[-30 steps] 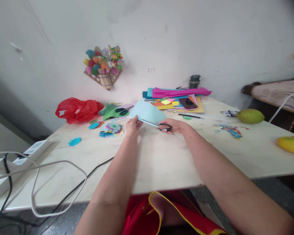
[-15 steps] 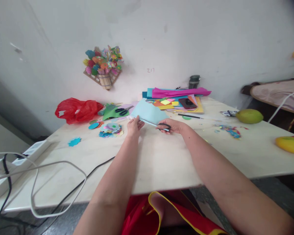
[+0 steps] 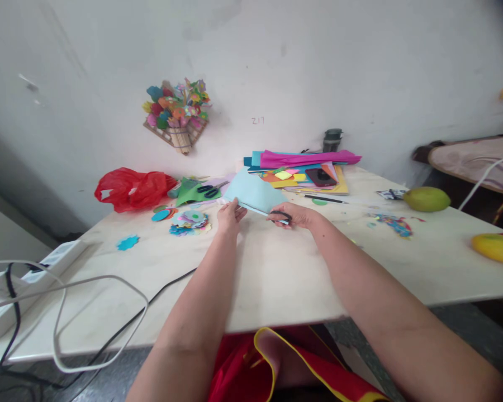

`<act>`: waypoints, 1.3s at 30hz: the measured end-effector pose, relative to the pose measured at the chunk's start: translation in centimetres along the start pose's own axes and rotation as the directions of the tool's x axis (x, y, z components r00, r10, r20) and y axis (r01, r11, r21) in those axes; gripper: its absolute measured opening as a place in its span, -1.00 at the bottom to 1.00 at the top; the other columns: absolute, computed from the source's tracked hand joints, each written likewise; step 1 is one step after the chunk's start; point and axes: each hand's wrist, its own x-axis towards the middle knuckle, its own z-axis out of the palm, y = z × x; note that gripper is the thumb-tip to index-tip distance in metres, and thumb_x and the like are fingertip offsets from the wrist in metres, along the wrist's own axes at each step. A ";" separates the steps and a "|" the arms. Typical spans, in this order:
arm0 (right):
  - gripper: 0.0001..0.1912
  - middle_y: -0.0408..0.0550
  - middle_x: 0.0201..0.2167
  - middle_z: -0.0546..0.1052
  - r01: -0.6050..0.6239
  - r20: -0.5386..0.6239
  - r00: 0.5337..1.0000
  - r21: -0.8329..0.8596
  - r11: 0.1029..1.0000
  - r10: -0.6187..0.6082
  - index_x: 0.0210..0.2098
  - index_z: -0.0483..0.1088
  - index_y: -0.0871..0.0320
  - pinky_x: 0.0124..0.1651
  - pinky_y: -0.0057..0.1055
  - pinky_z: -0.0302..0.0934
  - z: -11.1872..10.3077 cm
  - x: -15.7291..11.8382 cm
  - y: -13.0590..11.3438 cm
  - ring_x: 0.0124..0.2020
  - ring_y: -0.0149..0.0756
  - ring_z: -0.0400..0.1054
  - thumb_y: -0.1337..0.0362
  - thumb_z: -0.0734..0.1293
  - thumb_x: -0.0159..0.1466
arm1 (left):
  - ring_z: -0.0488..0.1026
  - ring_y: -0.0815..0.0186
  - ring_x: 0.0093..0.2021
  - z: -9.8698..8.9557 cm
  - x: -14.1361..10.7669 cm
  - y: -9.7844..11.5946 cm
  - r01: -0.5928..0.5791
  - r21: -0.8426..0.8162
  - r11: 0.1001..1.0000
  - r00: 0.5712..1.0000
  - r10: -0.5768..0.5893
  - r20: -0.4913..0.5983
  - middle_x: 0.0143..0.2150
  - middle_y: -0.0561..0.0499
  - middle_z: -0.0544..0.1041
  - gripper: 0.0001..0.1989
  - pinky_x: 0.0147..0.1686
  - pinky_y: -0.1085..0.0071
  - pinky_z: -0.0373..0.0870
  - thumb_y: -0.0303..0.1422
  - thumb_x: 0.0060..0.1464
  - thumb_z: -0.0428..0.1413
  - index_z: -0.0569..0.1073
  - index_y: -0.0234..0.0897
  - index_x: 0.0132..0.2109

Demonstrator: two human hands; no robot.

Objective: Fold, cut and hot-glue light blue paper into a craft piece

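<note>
A light blue sheet of paper is held above the table, its near edge toward me. My left hand pinches that edge at its left corner. At the right end of the edge, my right hand grips black-handled scissors, whose blades lie along the paper's near edge. A second pair of black scissors rests on green paper to the left. Cut paper flowers are piled left of my left hand.
A red plastic bag, a power strip and loose cables are on the left. Behind the paper are coloured sheets and a phone. To the right lie a black pen, a green mango and paper scraps.
</note>
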 end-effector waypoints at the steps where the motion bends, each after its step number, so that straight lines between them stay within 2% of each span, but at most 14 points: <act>1: -0.75 -0.25 -0.72 0.28 0.004 0.001 1.000 -0.004 1.000 -0.004 -0.47 0.30 0.25 -0.74 -0.60 -0.13 0.0 0.0 0.0 -0.79 -0.61 0.03 0.16 0.34 0.06 | 0.44 0.40 -0.54 0.0 0.0 0.0 0.000 -0.001 1.000 1.000 0.000 0.001 -0.55 0.09 0.42 -0.84 -0.38 0.41 0.43 -0.42 -0.14 0.17 0.30 -0.31 -0.42; 11: -0.75 -0.25 -0.73 0.26 -0.008 -0.007 1.000 -0.029 1.000 0.008 -0.49 0.30 0.25 -0.74 -0.58 -0.13 0.0 -0.1 -0.2 -0.78 -0.61 0.02 0.16 0.35 0.05 | 0.45 0.40 -0.52 -0.2 0.3 -0.1 0.017 0.006 1.000 1.000 -0.017 0.015 -0.53 0.08 0.42 -0.82 -0.36 0.41 0.42 -0.39 -0.15 0.20 0.34 -0.32 -0.39; 18: -0.75 -0.24 -0.72 0.29 -0.012 0.016 1.000 0.007 1.000 0.012 -0.43 0.33 0.27 -0.74 -0.57 -0.12 -0.4 -0.1 0.0 -0.79 -0.60 0.03 0.17 0.34 0.05 | 0.46 0.38 -0.51 -0.2 0.2 0.0 0.003 0.038 0.999 1.000 -0.003 -0.002 -0.54 0.06 0.44 -0.82 -0.38 0.42 0.42 -0.35 -0.10 0.17 0.32 -0.32 -0.39; 25: -0.73 -0.23 -0.71 0.32 -0.050 0.033 0.998 0.019 0.999 0.049 -0.40 0.32 0.26 -0.75 -0.59 -0.11 -0.4 -0.5 -0.2 -0.79 -0.59 0.08 0.15 0.34 0.04 | 0.45 0.41 -0.51 -0.3 0.2 0.1 -0.016 0.041 0.999 1.000 0.016 -0.014 -0.53 0.06 0.45 -0.81 -0.35 0.42 0.41 -0.37 -0.15 0.19 0.33 -0.32 -0.39; 32: -0.71 -0.21 -0.68 0.34 -0.012 0.026 1.000 -0.033 0.999 0.013 -0.38 0.33 0.25 -0.78 -0.60 -0.20 -0.3 -0.5 -0.2 -0.77 -0.59 0.11 0.12 0.34 0.06 | 0.45 0.39 -0.52 -0.1 0.1 -0.1 -0.007 0.063 0.998 1.000 0.006 0.019 -0.56 0.07 0.43 -0.83 -0.40 0.43 0.41 -0.37 -0.15 0.18 0.32 -0.31 -0.42; 39: -0.72 -0.20 -0.68 0.32 0.017 0.025 1.000 -0.033 0.999 -0.016 -0.42 0.32 0.26 -0.75 -0.60 -0.14 -0.4 -0.2 0.2 -0.78 -0.60 0.09 0.13 0.33 0.08 | 0.45 0.39 -0.52 -0.1 0.2 -0.2 -0.004 0.057 0.998 1.000 0.004 0.012 -0.54 0.06 0.43 -0.86 -0.40 0.42 0.41 -0.40 -0.13 0.16 0.34 -0.32 -0.41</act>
